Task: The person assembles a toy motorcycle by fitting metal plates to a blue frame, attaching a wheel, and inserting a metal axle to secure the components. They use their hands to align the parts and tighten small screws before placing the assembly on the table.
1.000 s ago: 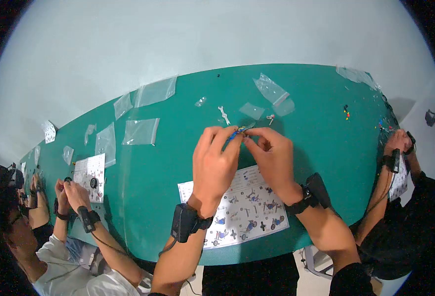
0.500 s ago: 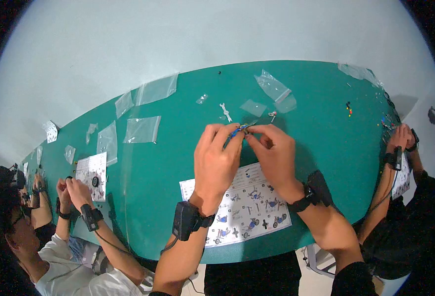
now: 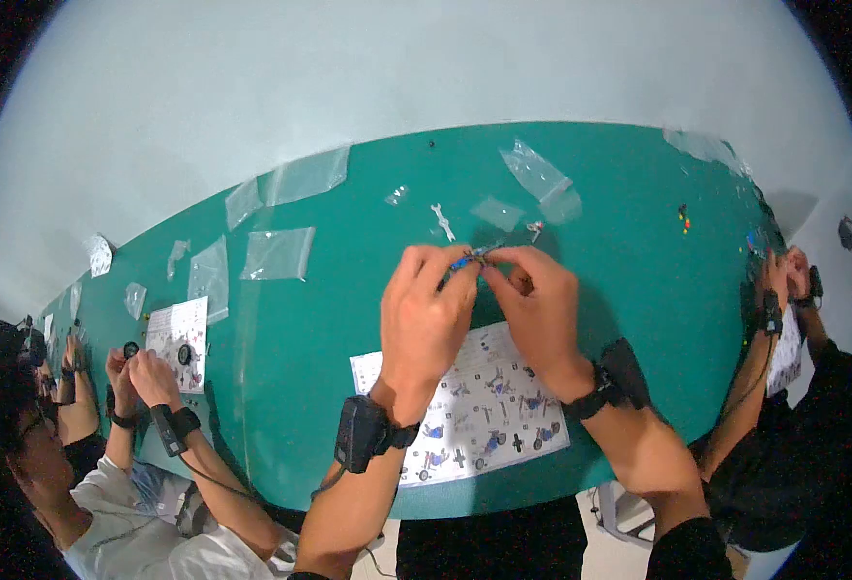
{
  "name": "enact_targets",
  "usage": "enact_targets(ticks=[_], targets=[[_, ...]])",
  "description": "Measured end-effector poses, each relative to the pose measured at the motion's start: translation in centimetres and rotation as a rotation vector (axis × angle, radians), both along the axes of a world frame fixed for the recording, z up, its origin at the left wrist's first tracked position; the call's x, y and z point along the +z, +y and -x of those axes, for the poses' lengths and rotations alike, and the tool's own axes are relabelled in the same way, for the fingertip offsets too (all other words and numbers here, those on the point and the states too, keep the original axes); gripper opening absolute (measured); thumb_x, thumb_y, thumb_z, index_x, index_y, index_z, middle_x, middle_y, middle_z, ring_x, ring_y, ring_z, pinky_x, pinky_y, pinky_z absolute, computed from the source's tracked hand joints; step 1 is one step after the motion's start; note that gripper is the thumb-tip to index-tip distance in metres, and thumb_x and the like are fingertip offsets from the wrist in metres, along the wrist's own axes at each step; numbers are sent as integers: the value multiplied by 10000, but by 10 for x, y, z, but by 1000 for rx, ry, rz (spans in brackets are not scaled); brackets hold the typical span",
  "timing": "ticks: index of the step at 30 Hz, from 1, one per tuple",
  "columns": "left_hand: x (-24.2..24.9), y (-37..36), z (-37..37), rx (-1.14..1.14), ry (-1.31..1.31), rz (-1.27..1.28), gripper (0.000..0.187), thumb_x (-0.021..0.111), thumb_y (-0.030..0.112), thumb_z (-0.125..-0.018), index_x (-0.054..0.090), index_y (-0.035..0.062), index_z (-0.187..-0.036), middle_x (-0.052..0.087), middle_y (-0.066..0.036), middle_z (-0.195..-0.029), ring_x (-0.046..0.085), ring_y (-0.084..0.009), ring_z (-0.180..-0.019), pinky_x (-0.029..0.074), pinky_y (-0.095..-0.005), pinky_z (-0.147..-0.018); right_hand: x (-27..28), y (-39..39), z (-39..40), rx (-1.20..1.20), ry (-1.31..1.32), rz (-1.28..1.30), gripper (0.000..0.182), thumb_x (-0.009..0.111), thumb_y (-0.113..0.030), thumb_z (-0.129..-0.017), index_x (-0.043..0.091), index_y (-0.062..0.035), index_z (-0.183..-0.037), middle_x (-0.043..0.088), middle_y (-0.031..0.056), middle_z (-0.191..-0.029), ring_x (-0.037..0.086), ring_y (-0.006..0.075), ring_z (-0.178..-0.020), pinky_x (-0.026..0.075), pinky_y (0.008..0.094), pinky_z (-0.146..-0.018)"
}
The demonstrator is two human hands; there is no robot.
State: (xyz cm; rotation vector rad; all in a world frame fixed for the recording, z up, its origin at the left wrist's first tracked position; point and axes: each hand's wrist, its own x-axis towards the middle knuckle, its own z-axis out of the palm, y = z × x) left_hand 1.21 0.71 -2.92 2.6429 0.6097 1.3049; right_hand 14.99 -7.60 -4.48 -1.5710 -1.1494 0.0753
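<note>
A small blue and dark model part (image 3: 463,262) sits between my fingertips, partly hidden by them. My left hand (image 3: 428,307) is closed on its left side. At its right end, the thumb and fingers of my right hand (image 3: 539,304) pinch together; a thin grey piece shows there, too small to name. Beneath my wrists lies a printed instruction sheet (image 3: 489,425) with pictures of a motorcycle model. Just beyond my fingers are a small flat wrench (image 3: 442,222) and a little red and white piece (image 3: 535,230).
Clear plastic bags (image 3: 279,253) lie about the green table (image 3: 329,309). Small red, yellow and black pieces (image 3: 684,219) are at the right. A co-worker's hands (image 3: 146,375) hold a black wheel (image 3: 131,349) at left; another person's hands (image 3: 784,275) work at the right edge.
My hands stay nearly in place, with the fingers shifting slightly around the blue part. At left, the co-worker's wheel has turned more into view. The right-hand person's hands have moved slightly.
</note>
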Motion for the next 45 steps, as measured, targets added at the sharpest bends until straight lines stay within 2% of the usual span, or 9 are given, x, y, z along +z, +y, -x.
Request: enact_targets(ticks=[7,16,24,27,31,34,39,43,45], targets=[[0,0,-1,4,-41,21,266,825,-26,-783,789,41,-1038,748,-78,-1120,676,-308,-1005,595,-399,-831,8,-1,4,-27,98,59,171,796,-63,-917,765,-47,-1085,628,88,-716,513,163,-557,400,353,-527],[2,-1,-1,-17,-53,41,247,817,-28,-791,792,38,-1028,750,-83,-1122,670,-304,-1012,583,-406,-867,5,-3,0,20,-5,-7,159,779,-46,-918,763,-42,-1076,640,89,-759,529,155,-582,400,345,-538],[0,1,0,-17,-58,100,243,807,-13,-823,797,27,-1062,754,-85,-1143,665,-316,-1027,569,-412,-896,6,-3,-1,20,62,34,141,768,-35,-921,763,-52,-1061,621,78,-738,523,141,-578,396,328,-537],[3,2,0,-6,-59,42,189,787,-11,-840,791,12,-1028,742,-83,-1102,663,-299,-1009,594,-400,-806,9,-2,1,34,49,44,150,779,-42,-915,758,-45,-1064,592,71,-693,504,132,-563,395,332,-530],[3,4,-1,-8,-60,39,196,789,-13,-839,794,10,-1034,743,-83,-1106,664,-300,-1009,593,-399,-805,6,-1,-2,72,-102,-68,184,789,-54,-911,756,-38,-1091,545,63,-638,477,126,-546,392,335,-522],[2,3,1,10,-62,41,196,791,-16,-835,794,11,-1029,744,-81,-1108,665,-299,-1006,593,-398,-805,4,-2,3,96,52,36,185,794,-69,-911,760,-43,-1090,545,67,-648,493,129,-556,398,334,-527],[3,5,2,0,-63,51,195,792,-18,-833,797,7,-1026,747,-84,-1105,668,-300,-1009,594,-401,-809,9,-2,4,57,62,69,160,796,-77,-910,742,-41,-1057,544,60,-638,493,127,-552,398,332,-526],[1,5,3,2,-88,81,202,796,-7,-839,798,13,-1041,748,-93,-1120,666,-308,-1018,581,-409,-843,5,-2,2,148,-78,-16,150,795,-88,-921,730,-41,-1047,548,51,-649,495,115,-565,395,326,-529],[2,3,3,0,-95,129,210,798,9,-850,797,26,-1059,749,-106,-1145,661,-323,-1035,556,-417,-892,8,-3,5,122,50,38,139,795,-95,-927,735,-48,-1043,558,38,-668,504,102,-584,396,320,-532]])
